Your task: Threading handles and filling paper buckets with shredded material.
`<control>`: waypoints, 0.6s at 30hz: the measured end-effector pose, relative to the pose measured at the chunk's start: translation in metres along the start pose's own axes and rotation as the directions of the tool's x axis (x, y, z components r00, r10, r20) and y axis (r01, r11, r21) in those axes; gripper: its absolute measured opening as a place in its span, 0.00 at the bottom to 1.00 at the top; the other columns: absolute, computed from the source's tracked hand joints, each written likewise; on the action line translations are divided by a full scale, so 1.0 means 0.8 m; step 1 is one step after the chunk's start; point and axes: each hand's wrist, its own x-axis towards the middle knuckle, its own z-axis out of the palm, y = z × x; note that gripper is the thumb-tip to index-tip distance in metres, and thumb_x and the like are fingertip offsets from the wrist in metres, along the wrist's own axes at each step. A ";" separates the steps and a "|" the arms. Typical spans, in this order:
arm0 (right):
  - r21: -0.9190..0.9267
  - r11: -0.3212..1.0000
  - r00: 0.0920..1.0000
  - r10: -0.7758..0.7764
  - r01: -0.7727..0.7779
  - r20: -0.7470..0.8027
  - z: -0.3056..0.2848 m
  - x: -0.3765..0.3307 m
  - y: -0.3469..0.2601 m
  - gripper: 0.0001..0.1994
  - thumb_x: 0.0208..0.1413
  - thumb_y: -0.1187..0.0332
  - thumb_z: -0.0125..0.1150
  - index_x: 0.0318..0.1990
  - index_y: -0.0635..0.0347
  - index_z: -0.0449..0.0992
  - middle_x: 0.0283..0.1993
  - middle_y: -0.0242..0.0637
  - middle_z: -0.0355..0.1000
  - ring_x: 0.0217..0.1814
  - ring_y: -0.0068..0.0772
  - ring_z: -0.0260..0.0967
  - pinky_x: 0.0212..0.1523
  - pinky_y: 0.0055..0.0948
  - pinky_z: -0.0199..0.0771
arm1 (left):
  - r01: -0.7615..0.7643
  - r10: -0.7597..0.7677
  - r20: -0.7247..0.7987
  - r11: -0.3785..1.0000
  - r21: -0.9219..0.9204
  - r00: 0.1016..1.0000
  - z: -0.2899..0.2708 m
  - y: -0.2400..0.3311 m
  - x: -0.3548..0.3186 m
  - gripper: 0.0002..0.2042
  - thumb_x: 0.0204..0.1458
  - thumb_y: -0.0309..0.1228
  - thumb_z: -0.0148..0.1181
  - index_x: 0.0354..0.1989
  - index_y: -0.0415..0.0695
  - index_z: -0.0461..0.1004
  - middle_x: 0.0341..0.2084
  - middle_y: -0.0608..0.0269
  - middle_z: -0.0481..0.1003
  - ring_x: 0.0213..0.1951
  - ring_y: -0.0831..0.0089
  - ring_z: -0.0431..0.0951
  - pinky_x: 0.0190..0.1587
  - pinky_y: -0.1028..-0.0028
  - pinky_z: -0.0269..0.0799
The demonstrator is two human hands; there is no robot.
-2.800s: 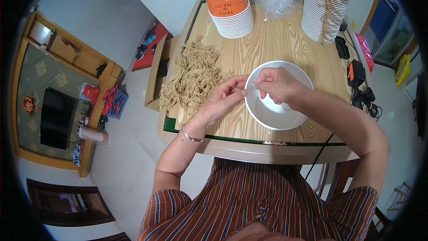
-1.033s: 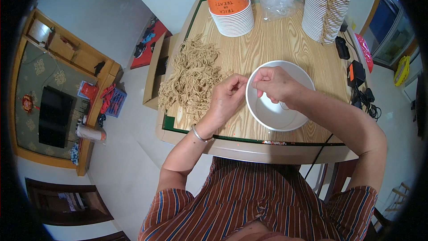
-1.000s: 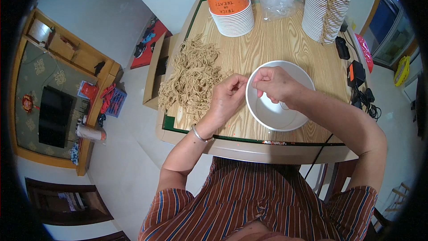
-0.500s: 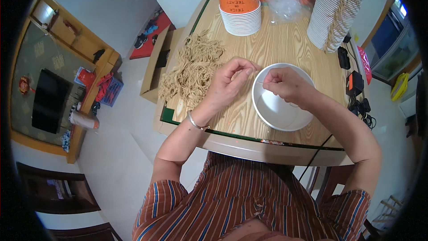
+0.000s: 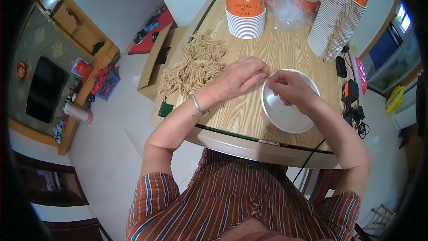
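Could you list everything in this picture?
Table: one, wood-grain, centre
Open paper bucket: one, white inside, table's near right
Cord pile: one, tan, table's left
Paper bucket stacks: at least four, white-orange, table's far side
Plastic bag: one, clear, among the stacks
Adapter-like box: one, black-orange, table's right edge
Cardboard box: one, brown, left of the table
Mat: one, red, upper-left floor
Television: one, black, left background
Basket: one, blue, left background
Striped garment: one, brown, bottom
Bracelet: one, silver, left wrist
Left hand: one, bare, beside the bucket
Right hand: one, bare, over the bucket
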 end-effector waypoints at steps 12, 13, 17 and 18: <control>-0.015 0.999 0.998 0.047 -0.047 -0.032 -0.003 -0.027 0.007 0.07 0.58 0.64 0.60 0.35 0.57 0.73 0.26 0.25 0.66 0.22 0.13 0.57 0.19 0.19 0.56 | -0.022 0.028 0.160 0.999 -0.038 0.987 0.011 0.005 0.022 0.06 0.57 0.27 0.56 0.41 0.39 0.73 0.32 0.55 0.74 0.40 0.56 0.75 0.47 0.60 0.70; -0.059 0.998 0.999 -0.002 0.000 -0.044 -0.003 -0.025 0.009 0.07 0.58 0.64 0.60 0.35 0.58 0.73 0.27 0.25 0.67 0.24 0.15 0.60 0.21 0.20 0.60 | -0.042 0.046 0.178 0.999 -0.027 0.983 0.012 0.006 0.023 0.06 0.57 0.27 0.56 0.40 0.40 0.73 0.32 0.56 0.74 0.40 0.56 0.75 0.47 0.59 0.69; -0.157 0.949 0.957 -0.285 0.273 -0.059 -0.003 -0.014 0.027 0.09 0.58 0.65 0.60 0.35 0.63 0.73 0.29 0.31 0.71 0.29 0.22 0.67 0.31 0.27 0.69 | -0.104 0.104 0.197 0.994 -0.008 0.975 0.006 0.003 0.026 0.04 0.56 0.27 0.57 0.38 0.42 0.74 0.32 0.58 0.75 0.40 0.56 0.75 0.49 0.60 0.69; -0.156 0.949 0.957 -0.286 0.274 -0.058 -0.003 -0.013 0.027 0.09 0.58 0.65 0.60 0.35 0.63 0.73 0.29 0.31 0.71 0.29 0.22 0.67 0.31 0.27 0.69 | -0.103 0.103 0.198 0.995 -0.008 0.975 0.004 0.004 0.027 0.04 0.56 0.27 0.57 0.38 0.42 0.74 0.32 0.58 0.75 0.40 0.56 0.75 0.49 0.60 0.69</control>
